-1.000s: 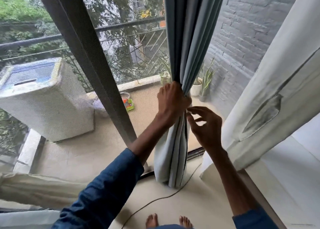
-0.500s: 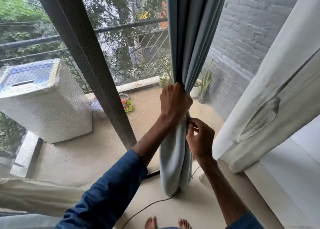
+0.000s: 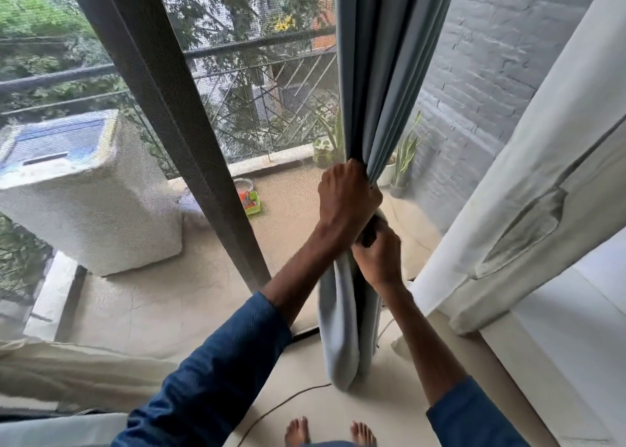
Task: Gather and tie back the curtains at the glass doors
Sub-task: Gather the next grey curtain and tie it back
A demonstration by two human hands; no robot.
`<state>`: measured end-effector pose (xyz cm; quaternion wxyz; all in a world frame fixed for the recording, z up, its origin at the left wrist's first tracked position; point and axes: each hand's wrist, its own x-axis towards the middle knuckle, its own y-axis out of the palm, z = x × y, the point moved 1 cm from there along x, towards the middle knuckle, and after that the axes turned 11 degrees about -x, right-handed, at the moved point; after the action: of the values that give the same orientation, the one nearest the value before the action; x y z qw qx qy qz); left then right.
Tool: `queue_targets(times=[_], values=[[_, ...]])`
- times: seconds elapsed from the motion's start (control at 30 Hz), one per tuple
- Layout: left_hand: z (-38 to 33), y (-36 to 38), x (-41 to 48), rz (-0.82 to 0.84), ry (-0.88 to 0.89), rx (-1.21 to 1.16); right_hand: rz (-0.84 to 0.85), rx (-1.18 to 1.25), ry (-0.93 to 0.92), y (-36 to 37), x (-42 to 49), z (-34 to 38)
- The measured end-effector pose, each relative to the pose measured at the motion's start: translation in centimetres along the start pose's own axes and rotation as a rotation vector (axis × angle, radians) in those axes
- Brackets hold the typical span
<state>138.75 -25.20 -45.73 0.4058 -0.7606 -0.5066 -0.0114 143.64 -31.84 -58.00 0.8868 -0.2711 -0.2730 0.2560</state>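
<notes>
Since the blue-grey curtain (image 3: 382, 74) hanging before the glass door (image 3: 257, 114) is soft, light cloth that would spill from a loose hold, mid-height looks the place to cinch it, where the left hand (image 3: 347, 196) clamps the gathered pleats and the right hand (image 3: 379, 253) grips the bunch just beneath.

text: none legible | labels: none | signs: none

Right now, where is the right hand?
In the head view, just right of centre: the right hand sits directly below the left hand, both gripping the gathered blue curtain, with the white curtain to its right.
</notes>
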Motion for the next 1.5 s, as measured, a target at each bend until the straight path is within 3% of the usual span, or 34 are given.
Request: queue_targets(times=[0.17,0.37,0.63,0.9,1.07,1.17,1.23,1.3,1.4,1.5], values=[[1.4,-0.4,0.6,0.033,-0.001,-0.013,0.327,0.383,0.16,0.0,1.7,0.2],[2.6,-1.6,1.1,-0.016,0.037,-0.058,0.624,0.494,0.234,0.8,1.5,-1.2],[3.1,-2.2,1.3,-0.042,0.043,-0.093,0.491,0.655,0.318,-0.7,-1.0,-1.9],[3.5,-1.7,1.7,-0.051,0.031,-0.091,0.353,0.639,0.204,-2.3,-3.2,-0.3],[2.1,-0.9,0.4,-0.056,0.068,-0.028,0.337,0.409,0.054,-0.5,-5.1,2.8],[2.4,-0.3,-0.1,-0.003,0.099,-0.014,0.182,0.253,0.108,1.0,-5.6,3.9],[2.5,-0.6,-0.3,0.008,0.125,-0.028,0.169,0.195,0.128,1.1,-5.0,3.4],[2.6,-1.1,-0.4,0.003,0.149,-0.042,0.222,0.13,0.127,0.1,-4.1,2.7],[3.0,-2.0,-0.1,-0.043,0.152,-0.046,0.43,0.089,0.062,-1.5,-2.9,1.4],[3.3,-2.0,0.2,-0.046,0.142,-0.05,0.595,0.207,0.012,-2.4,-1.9,0.6]])
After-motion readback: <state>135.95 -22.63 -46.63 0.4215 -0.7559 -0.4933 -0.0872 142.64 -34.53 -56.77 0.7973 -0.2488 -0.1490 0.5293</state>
